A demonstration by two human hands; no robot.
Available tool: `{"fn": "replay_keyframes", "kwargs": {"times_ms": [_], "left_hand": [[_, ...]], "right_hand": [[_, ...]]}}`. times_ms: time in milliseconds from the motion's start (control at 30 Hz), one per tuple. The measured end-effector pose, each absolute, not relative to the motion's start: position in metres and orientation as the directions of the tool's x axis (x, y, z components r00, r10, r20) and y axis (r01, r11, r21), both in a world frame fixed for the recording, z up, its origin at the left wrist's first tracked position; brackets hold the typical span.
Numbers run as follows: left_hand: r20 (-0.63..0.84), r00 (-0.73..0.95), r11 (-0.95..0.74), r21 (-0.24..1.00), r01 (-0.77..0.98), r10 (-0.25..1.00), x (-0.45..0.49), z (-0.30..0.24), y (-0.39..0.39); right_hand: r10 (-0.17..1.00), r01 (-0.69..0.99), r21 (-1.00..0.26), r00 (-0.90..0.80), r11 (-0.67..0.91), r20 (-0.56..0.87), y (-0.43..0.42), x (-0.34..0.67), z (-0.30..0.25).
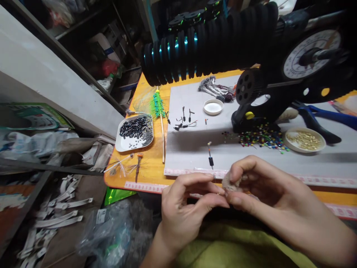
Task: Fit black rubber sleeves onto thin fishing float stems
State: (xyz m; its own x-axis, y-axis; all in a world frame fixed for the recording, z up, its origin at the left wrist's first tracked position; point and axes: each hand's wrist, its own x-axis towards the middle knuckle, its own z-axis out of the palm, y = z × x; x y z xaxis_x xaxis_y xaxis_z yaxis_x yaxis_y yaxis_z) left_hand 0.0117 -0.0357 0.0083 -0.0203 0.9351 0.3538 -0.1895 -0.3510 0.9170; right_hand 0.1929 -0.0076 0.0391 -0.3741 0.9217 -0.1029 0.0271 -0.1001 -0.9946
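Observation:
My left hand [186, 208] and my right hand [267, 197] meet just below the table's front edge, fingertips pinched together. Between them is a small pale fuzzy tuft [230, 183], gripped by the right thumb and forefinger. The left thumb and forefinger pinch at the same spot; what they hold is too small to make out. A short black pin-like piece [210, 159] lies on the grey mat [195, 149] just beyond my hands.
A white tray of black tubes [135, 132], a green feathered stick [158, 108], a white lid [213, 107], coloured beads [262, 139], a dish of gold beads [305, 140] and blue-handled pliers [326, 119] lie on the table. A black ribbed machine [212, 44] hangs overhead. Clutter fills the floor at left.

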Motion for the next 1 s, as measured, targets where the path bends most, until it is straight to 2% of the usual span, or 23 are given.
{"fn": "replay_keyframes", "kwargs": {"times_ms": [133, 233, 333, 400, 467, 533, 667, 733, 833, 900, 1000], "left_hand": [[0.47, 0.01, -0.47, 0.882, -0.025, 0.882, 0.008, 0.004, -0.036], [0.592, 0.098, -0.6, 0.786, 0.149, 0.8, 0.002, 0.011, -0.03], [0.675, 0.37, -0.769, 0.552, 0.321, 0.639, -0.004, 0.03, -0.019], [0.649, 0.555, -0.853, 0.364, 0.375, 0.521, -0.006, 0.042, -0.011], [0.631, 0.626, -0.885, 0.265, 0.382, 0.459, -0.004, 0.046, -0.003], [0.675, 0.573, -0.883, 0.305, 0.357, 0.465, 0.0, 0.041, 0.003], [0.748, 0.319, -0.812, 0.55, 0.193, 0.582, 0.007, 0.015, 0.007], [0.755, 0.197, -0.78, 0.613, 0.127, 0.625, 0.01, 0.004, 0.006], [0.766, 0.078, -0.77, 0.631, 0.099, 0.638, 0.013, -0.003, 0.004], [0.769, 0.036, -0.768, 0.634, 0.093, 0.639, 0.015, -0.002, 0.004], [0.774, 0.022, -0.772, 0.63, 0.086, 0.633, 0.017, 0.001, 0.004]], "right_hand": [[0.923, 0.034, -0.994, -0.369, -0.106, -0.111, -0.007, 0.193, 0.038], [0.916, 0.027, -0.992, -0.382, -0.124, -0.125, -0.005, 0.192, 0.039], [0.891, 0.001, -0.982, -0.421, -0.189, -0.172, 0.002, 0.193, 0.039], [0.87, -0.021, -0.972, -0.452, -0.233, -0.198, 0.008, 0.194, 0.038], [0.856, -0.04, -0.971, -0.48, -0.237, -0.19, 0.012, 0.196, 0.037], [0.87, -0.034, -0.985, -0.475, -0.171, -0.134, 0.013, 0.198, 0.037], [0.939, 0.159, -0.979, -0.336, 0.13, 0.07, 0.005, 0.201, 0.04], [0.931, 0.295, -0.908, -0.303, 0.296, 0.205, -0.002, 0.203, 0.04], [0.867, 0.466, -0.732, -0.309, 0.497, 0.392, -0.01, 0.204, 0.038], [0.822, 0.54, -0.623, -0.314, 0.566, 0.475, -0.012, 0.203, 0.036], [0.774, 0.573, -0.537, -0.326, 0.619, 0.543, -0.014, 0.201, 0.033]]}}
